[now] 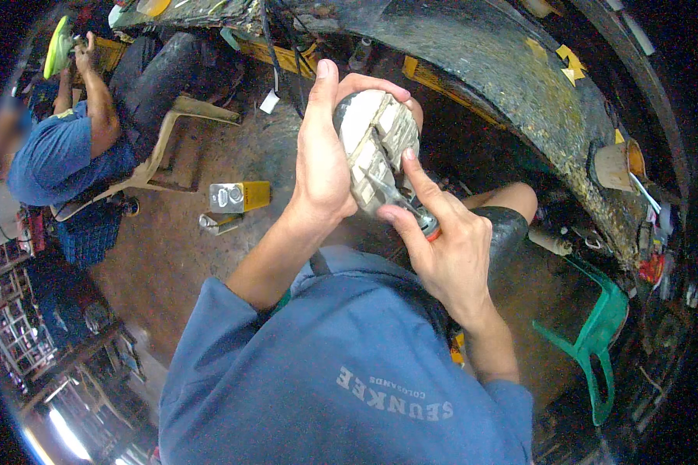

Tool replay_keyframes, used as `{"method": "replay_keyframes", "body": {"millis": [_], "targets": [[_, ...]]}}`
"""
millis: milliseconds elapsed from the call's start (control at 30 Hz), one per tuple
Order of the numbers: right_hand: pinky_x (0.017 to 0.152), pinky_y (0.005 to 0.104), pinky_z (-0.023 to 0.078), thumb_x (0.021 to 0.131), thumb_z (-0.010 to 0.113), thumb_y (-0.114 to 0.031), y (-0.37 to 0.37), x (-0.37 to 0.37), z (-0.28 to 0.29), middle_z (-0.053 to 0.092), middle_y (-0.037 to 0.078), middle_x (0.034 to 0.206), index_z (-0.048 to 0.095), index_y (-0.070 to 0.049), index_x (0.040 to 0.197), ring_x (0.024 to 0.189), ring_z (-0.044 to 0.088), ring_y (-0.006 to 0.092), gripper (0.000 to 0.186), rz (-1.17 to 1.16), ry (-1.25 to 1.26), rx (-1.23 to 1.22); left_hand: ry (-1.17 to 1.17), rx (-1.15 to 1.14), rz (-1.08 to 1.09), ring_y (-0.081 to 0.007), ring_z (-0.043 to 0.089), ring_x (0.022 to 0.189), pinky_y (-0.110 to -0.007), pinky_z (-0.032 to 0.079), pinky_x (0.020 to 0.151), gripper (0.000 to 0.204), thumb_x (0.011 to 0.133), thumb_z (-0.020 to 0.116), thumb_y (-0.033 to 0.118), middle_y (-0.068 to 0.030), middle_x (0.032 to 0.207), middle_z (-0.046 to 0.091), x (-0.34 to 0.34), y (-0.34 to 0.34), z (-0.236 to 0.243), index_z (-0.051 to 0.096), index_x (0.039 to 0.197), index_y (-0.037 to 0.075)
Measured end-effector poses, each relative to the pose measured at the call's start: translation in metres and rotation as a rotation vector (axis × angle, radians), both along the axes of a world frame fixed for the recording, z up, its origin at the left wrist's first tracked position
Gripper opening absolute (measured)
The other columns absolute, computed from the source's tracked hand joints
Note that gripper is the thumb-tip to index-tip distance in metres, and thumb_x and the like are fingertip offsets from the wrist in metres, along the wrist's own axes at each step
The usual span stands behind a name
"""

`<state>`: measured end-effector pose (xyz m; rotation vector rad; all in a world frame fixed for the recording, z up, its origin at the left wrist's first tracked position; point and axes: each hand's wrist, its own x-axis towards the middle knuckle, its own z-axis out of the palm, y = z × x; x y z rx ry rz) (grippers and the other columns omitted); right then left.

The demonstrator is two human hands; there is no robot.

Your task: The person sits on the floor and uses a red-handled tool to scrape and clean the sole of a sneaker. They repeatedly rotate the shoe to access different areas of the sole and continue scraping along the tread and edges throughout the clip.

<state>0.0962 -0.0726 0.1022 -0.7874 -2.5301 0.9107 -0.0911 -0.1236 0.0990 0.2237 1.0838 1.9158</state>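
A shoe [368, 128] is held up in front of my chest, its worn, dirty white and grey sole facing me. My left hand [318, 159] cups its left side, with the thumb upright beside it and the fingers bent over its far end. At the near end, dark material with an orange-red edge shows. There my right hand [454, 240] presses its thumb and index finger on the shoe, the index finger lying along the sole's right side. The shoe's upper is turned away and hidden.
A long, stained workbench [512, 85] curves across the far side, bearing a pot [614, 164]. On the floor stands a yellow metal can [253, 195]. A co-worker [70, 159] sits at left on a beige chair [163, 147], holding a green-soled shoe [57, 48]. A green chair [603, 310] is at right.
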Motion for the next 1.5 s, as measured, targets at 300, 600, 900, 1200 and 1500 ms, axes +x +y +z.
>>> {"method": "replay_keyframes", "body": {"millis": [300, 600, 900, 1200, 1500], "targets": [[0.063, 0.0499, 0.064, 0.094, 0.087, -0.057, -0.014, -0.005, -0.01, 0.079, 0.02, 0.086, 0.06, -0.017, 0.166, 0.071, 0.08, 0.0389, 0.086, -0.049, 0.109, -0.019, 0.011, 0.024, -0.005, -0.0287, 0.077, 0.094, -0.043, 0.064, 0.089, 0.087, 0.118, 0.026, 0.072, -0.0191, 0.106, 0.079, 0.005, 0.0, 0.001, 0.073, 0.115, 0.0], [0.095, 0.0403, 0.063, 0.1, 0.088, -0.032, -0.02, -0.004, 0.008, 0.08, 0.029, 0.129, 0.064, -0.005, 0.16, 0.116, 0.083, 0.0344, 0.07, -0.096, 0.03, -0.297, -0.015, 0.07, 0.076, -0.0246, 0.074, 0.086, -0.038, 0.063, 0.079, 0.089, 0.119, 0.02, 0.072, -0.0143, 0.096, 0.076, 0.01, 0.003, -0.001, 0.072, 0.111, 0.001], [0.094, 0.0366, 0.062, 0.102, 0.086, -0.025, -0.021, -0.008, 0.01, 0.084, 0.024, 0.124, 0.067, -0.003, 0.157, 0.108, 0.082, 0.0203, 0.063, -0.209, 0.154, -0.461, 0.134, -0.011, 0.06, -0.028, 0.076, 0.101, -0.042, 0.063, 0.094, 0.093, 0.116, 0.02, 0.077, -0.0171, 0.111, 0.079, 0.018, 0.001, 0.001, 0.073, 0.117, 0.001], [0.094, 0.039, 0.062, 0.101, 0.085, -0.031, 0.012, 0.02, 0.038, 0.082, 0.026, 0.123, 0.073, 0.001, 0.146, 0.104, 0.085, 0.0338, 0.057, -0.103, -0.067, -0.338, 0.31, -0.087, -0.016, -0.0237, 0.072, 0.094, -0.037, 0.059, 0.089, 0.103, 0.114, 0.011, 0.082, -0.0136, 0.106, 0.077, 0.038, 0.017, 0.0, 0.076, 0.113, 0.002], [0.089, 0.042, 0.062, 0.1, 0.086, -0.032, 0.011, 0.027, 0.035, 0.083, 0.027, 0.115, 0.074, -0.007, 0.149, 0.096, 0.085, 0.034, 0.056, -0.123, -0.07, -0.336, 0.355, -0.121, -0.021, -0.0245, 0.072, 0.092, -0.038, 0.061, 0.085, 0.108, 0.111, 0.008, 0.085, -0.013, 0.105, 0.076, 0.042, 0.022, -0.006, 0.075, 0.114, 0.002]]}}
